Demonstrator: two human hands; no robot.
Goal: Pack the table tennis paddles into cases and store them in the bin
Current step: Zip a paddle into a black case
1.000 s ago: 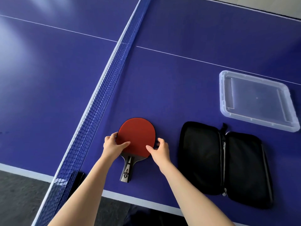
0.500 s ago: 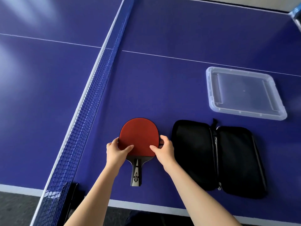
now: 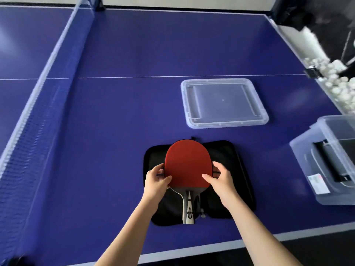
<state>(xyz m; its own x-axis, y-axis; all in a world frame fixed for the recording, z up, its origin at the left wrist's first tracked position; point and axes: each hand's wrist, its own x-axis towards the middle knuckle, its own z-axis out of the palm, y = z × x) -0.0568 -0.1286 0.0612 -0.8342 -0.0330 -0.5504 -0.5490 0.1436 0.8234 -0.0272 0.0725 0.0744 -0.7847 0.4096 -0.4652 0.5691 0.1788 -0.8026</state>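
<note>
A single head-worn wide-angle camera looked forward and steeply down from the near edge of the blue desk (image 3: 134, 54). It sat close above both forearms, took in the net (image 3: 48, 73) at left and the far desk edge, with straight lines bowed outward.

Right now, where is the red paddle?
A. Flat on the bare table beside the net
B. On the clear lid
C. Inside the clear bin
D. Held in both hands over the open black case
D: the left hand and right hand grip the red paddle by its edges above the open black case.
</note>
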